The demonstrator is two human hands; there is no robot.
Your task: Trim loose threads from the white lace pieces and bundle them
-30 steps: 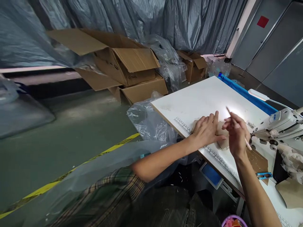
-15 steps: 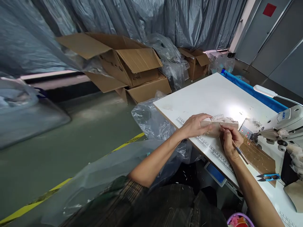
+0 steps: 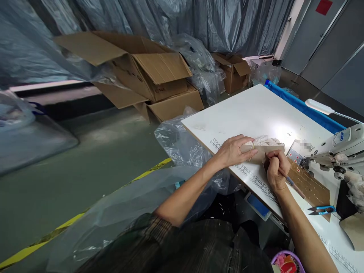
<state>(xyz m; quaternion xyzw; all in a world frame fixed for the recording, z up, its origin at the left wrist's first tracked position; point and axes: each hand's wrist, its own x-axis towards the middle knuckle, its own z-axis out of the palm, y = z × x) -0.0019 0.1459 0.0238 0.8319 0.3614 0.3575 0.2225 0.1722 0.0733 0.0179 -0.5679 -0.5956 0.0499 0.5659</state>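
Observation:
My left hand [image 3: 231, 151] is closed on the left end of a beige piece of card [image 3: 260, 153], thumb on its face and fingers behind. White lace trim [image 3: 269, 141] shows along the card's upper edge, and a thin yellowish band loops round the card near my thumb. My right hand [image 3: 277, 168] grips a slim pen [image 3: 294, 184], its shaft slanting back past my wrist. The fingertips meet the card's face; the pen's tip is hidden by them. Under and beside my right hand lies a brown board [image 3: 311, 185] on the white table [image 3: 241, 110].
A sewing machine head [image 3: 332, 149] stands at right, with a lamp [image 3: 320, 106] above it. Blue thread snips [image 3: 322, 209] lie by the brown board. Printed rulers run along the front edge. Cardboard boxes [image 3: 159, 68] and plastic sheeting [image 3: 176, 140] are beyond the left edge.
The view has shifted slightly. My right hand's fingers have curled in more over the card, and the pen's back end has dropped lower. The left hand keeps its hold.

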